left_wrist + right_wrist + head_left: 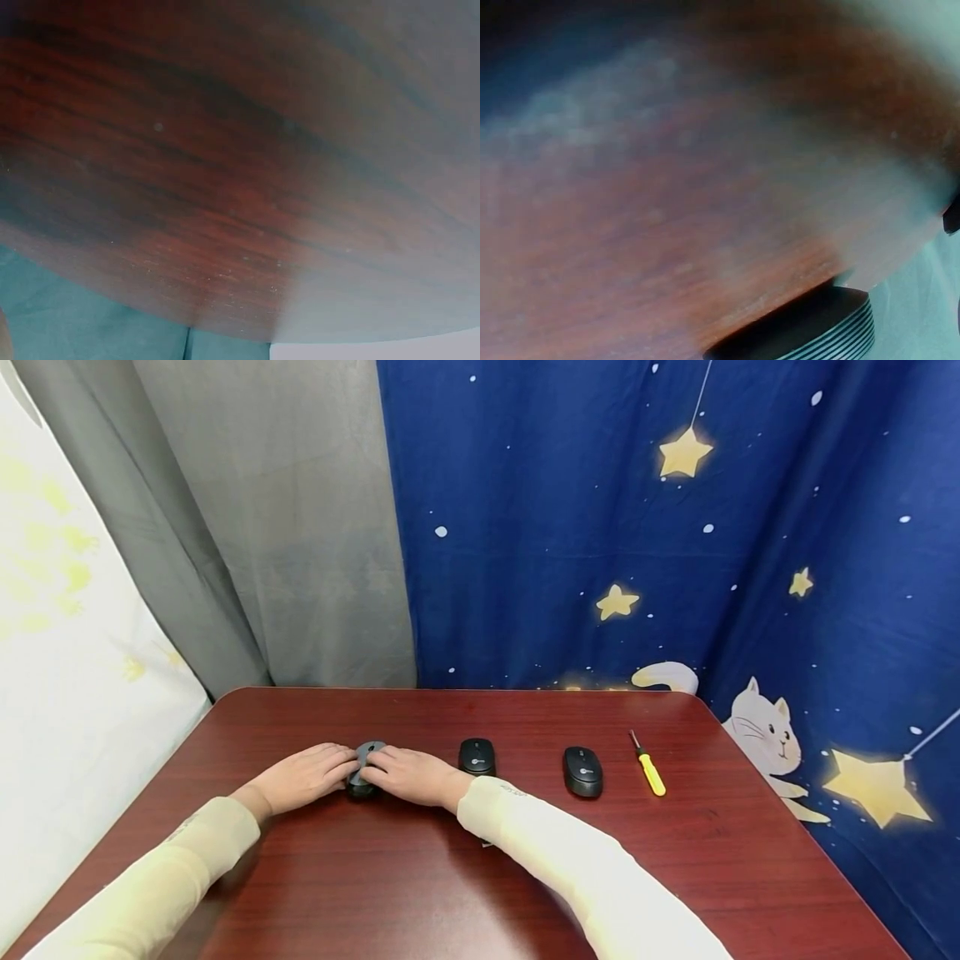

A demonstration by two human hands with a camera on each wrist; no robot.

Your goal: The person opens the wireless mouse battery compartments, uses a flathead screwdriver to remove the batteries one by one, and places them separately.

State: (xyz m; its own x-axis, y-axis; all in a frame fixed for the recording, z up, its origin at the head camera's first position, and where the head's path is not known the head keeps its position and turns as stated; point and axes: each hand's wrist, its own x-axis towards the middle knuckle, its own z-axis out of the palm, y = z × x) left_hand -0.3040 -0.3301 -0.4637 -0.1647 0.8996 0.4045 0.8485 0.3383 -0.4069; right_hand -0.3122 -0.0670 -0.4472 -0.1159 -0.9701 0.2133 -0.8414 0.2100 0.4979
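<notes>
Left hand (309, 777) and right hand (415, 775) meet at a grey mouse (365, 749) toward the left of the red table (360, 877). Both touch it, but I can't tell if they pinch it. Two black mice (582, 770) and a yellow screwdriver (652, 775) lie off to the right.

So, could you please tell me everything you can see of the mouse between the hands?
The mouse has a grey top with a dark spot near its far end, and a black near end; it looks like plastic. It appears to lie upright on the reddish-brown table, left of the black mice. The left hand touches its left side; the right hand reaches over its right, hiding part of it.
</notes>
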